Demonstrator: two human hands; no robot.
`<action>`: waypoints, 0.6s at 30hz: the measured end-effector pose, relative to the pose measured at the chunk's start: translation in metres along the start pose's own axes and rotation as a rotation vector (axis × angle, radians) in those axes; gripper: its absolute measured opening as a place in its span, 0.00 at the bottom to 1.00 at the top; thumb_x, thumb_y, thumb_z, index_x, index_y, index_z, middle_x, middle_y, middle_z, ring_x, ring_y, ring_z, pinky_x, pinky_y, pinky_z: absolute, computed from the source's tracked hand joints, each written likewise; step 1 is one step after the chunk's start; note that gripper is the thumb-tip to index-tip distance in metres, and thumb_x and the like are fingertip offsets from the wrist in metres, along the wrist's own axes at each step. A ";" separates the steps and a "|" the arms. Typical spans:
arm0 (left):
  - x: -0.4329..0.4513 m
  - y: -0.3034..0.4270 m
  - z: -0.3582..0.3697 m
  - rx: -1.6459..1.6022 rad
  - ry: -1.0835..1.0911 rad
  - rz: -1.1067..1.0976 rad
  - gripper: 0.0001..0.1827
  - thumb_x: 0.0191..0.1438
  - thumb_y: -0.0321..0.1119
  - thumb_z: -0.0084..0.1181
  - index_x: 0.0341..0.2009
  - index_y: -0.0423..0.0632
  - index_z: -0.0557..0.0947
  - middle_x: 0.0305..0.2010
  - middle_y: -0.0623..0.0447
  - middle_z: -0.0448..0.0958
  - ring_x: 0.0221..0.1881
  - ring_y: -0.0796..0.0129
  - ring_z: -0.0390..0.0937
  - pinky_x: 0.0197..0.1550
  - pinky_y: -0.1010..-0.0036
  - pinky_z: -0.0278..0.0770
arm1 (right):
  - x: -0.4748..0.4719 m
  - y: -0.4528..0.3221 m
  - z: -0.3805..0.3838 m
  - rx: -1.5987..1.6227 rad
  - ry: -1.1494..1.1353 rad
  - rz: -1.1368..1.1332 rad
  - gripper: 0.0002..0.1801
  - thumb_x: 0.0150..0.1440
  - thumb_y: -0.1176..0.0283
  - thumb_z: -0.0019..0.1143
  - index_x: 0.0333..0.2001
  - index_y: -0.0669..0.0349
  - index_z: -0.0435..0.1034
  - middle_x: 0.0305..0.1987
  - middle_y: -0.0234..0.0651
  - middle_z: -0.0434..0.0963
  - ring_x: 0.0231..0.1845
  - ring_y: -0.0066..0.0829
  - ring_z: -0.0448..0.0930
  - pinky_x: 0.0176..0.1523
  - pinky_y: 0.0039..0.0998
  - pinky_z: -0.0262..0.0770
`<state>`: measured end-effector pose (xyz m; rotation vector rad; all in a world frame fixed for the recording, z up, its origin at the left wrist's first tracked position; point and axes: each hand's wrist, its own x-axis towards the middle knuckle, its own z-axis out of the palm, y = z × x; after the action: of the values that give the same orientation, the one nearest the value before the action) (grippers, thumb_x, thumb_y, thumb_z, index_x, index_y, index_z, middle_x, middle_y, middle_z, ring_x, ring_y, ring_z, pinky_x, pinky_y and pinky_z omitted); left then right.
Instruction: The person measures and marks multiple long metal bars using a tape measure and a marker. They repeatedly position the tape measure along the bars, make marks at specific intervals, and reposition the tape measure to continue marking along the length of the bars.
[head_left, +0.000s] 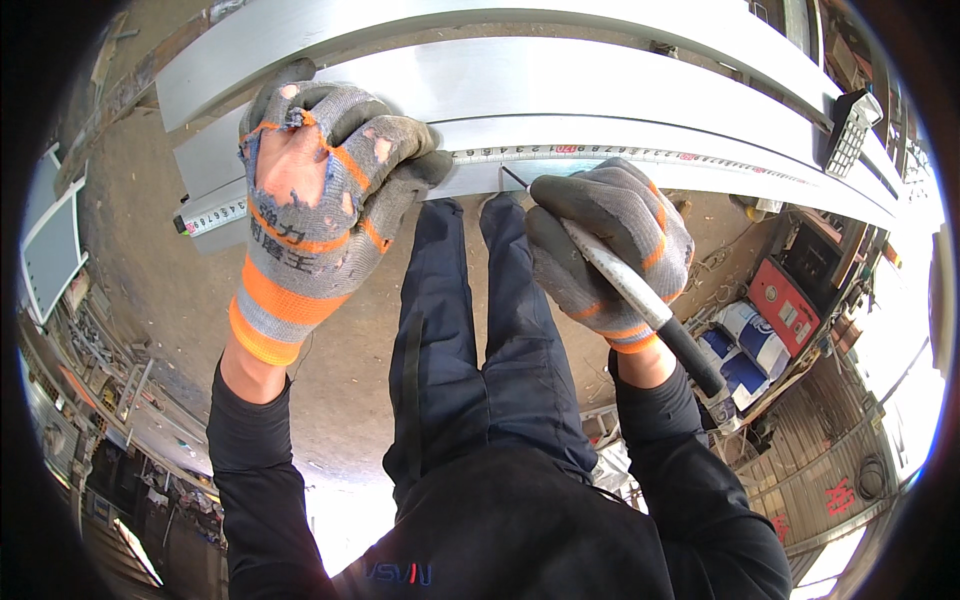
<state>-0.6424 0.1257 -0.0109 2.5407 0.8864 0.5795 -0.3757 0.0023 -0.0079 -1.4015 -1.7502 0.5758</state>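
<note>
A measuring tape (615, 154) lies extended along a long pale metal strip (472, 180). My left hand (322, 165), in a torn grey and orange work glove, is closed over the tape and the strip's edge; the tape's end shows to the left of the glove. My right hand (615, 247), gloved too, grips a slim marking tool with a thin dark tip (514, 178). That tip is at the strip just below the tape. A long tool with a whitish shaft and dark grip (690, 356) runs through or under my right hand; which cannot be told.
More wide metal strips (480, 75) lie parallel beyond the tape. A dark and silver device with a grid face (853, 131) rests on them at the right. Below right are a red machine panel (784, 304) and blue-white bags (742, 349). A white-framed panel (56, 251) stands far left.
</note>
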 end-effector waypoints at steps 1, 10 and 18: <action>0.000 0.000 0.000 0.006 0.004 0.003 0.16 0.46 0.28 0.81 0.42 0.55 0.94 0.41 0.58 0.90 0.45 0.58 0.87 0.63 0.54 0.78 | 0.001 0.000 0.000 0.001 0.003 -0.004 0.22 0.55 0.73 0.85 0.53 0.64 0.87 0.42 0.41 0.90 0.40 0.39 0.91 0.45 0.37 0.86; -0.002 -0.001 0.000 0.006 -0.029 -0.047 0.16 0.46 0.28 0.81 0.42 0.55 0.95 0.39 0.59 0.90 0.45 0.59 0.87 0.65 0.54 0.79 | 0.000 -0.002 -0.003 -0.013 -0.014 0.013 0.21 0.54 0.72 0.86 0.51 0.64 0.87 0.42 0.40 0.90 0.41 0.39 0.91 0.47 0.38 0.87; -0.001 0.002 -0.004 -0.027 -0.067 -0.063 0.16 0.49 0.30 0.84 0.44 0.54 0.96 0.46 0.55 0.92 0.52 0.54 0.86 0.68 0.53 0.77 | 0.002 -0.003 -0.003 -0.030 -0.023 0.019 0.20 0.55 0.72 0.85 0.51 0.62 0.88 0.42 0.39 0.90 0.42 0.39 0.91 0.48 0.37 0.87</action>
<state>-0.6441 0.1244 -0.0069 2.4828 0.9248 0.4809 -0.3748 0.0028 -0.0030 -1.4388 -1.7724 0.5802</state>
